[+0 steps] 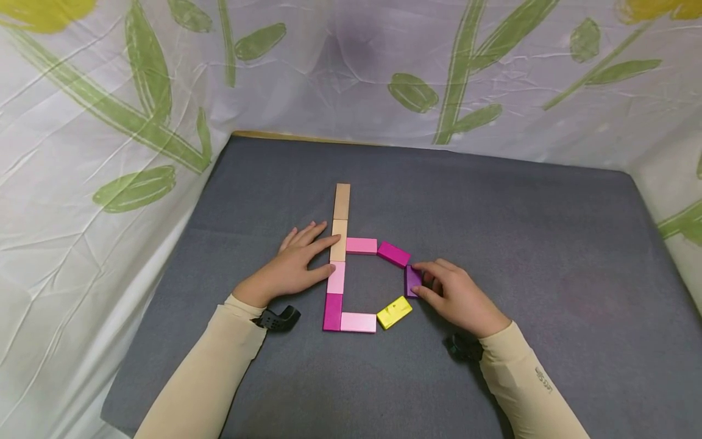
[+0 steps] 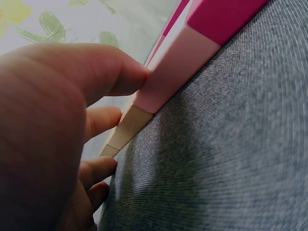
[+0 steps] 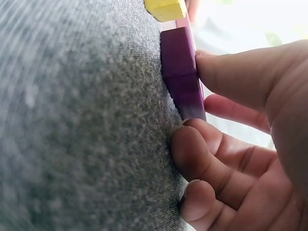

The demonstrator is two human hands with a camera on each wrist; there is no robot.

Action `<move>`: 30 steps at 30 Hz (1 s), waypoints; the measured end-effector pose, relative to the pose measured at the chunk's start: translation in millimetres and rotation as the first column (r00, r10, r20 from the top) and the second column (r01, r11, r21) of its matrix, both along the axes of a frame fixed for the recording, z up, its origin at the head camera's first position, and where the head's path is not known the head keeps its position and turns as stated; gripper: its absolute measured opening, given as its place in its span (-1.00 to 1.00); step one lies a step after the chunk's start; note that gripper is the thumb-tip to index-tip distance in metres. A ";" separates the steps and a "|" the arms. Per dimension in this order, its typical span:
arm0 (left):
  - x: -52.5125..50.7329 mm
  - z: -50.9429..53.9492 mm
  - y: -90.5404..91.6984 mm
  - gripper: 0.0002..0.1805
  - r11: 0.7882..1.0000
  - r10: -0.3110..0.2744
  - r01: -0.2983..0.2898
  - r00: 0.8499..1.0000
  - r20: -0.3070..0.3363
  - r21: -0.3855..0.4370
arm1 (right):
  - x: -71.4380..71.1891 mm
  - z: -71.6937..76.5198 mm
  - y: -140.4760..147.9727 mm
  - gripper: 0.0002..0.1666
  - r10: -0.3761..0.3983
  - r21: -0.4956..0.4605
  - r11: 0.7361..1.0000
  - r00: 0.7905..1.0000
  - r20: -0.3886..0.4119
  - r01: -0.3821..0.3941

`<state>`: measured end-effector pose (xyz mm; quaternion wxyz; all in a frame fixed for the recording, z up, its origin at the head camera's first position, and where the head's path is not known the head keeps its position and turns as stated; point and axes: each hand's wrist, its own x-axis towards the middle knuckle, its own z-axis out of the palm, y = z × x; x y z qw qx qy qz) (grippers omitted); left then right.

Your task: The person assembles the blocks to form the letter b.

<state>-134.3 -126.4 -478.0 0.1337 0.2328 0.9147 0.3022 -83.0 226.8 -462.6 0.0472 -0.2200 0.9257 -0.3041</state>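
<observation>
Rectangular blocks lie flat in a "b"-like outline. Its upright column runs from a tan block (image 1: 342,202) and a lighter tan block (image 1: 338,245) down to a light pink block (image 1: 336,279) and a magenta block (image 1: 332,312). My left hand (image 1: 290,265) rests beside this column, fingers spread, with thumb and index fingertips touching it. On the right side, my right hand (image 1: 457,299) pinches a purple block (image 1: 410,281) by its ends between thumb and index finger. A yellow block (image 1: 394,313) lies just below the purple one, tilted.
A pink block (image 1: 362,246) and a tilted magenta block (image 1: 393,253) form the loop's top; a pale pink block (image 1: 359,322) forms its bottom. Everything lies on a dark grey cloth-covered table (image 1: 548,244). A white curtain (image 1: 340,91) with painted leaves stands behind.
</observation>
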 end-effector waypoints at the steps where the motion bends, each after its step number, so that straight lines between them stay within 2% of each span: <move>1: 0.2 0.4 0.2 -0.27 1.000 0.000 0.000 1.000 0.001 0.000 | 0.0 -0.1 0.2 -0.55 -0.001 -0.001 1.000 1.000 0.002 0.001; 30: -0.3 -1.7 -0.7 -0.27 1.000 -0.003 0.003 1.000 -0.009 0.002 | 0.6 -2.0 1.7 -0.53 0.019 -0.026 0.999 1.000 -0.012 -0.019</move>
